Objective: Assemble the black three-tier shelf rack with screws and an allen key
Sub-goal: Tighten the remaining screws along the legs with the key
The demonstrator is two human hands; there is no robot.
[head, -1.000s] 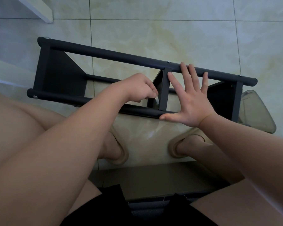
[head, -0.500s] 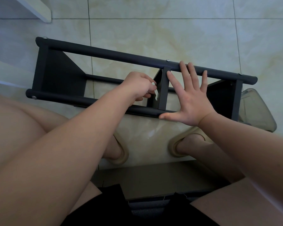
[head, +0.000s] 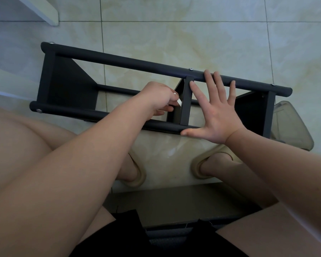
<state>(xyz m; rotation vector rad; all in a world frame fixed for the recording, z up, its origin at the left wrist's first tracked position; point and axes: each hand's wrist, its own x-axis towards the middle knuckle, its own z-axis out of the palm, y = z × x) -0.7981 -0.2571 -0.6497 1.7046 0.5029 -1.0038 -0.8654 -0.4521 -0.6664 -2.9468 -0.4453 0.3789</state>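
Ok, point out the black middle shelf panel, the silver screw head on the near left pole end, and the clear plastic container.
Black middle shelf panel (head: 186, 112): head view, its front edge.
Silver screw head (head: 38, 110): head view, its round face.
Clear plastic container (head: 293, 127): head view, its side wall.

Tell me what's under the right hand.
The right hand lies spread across the black rack: thumb along the near pole, fingertips over the far pole. The palm hides whatever lies between the poles.
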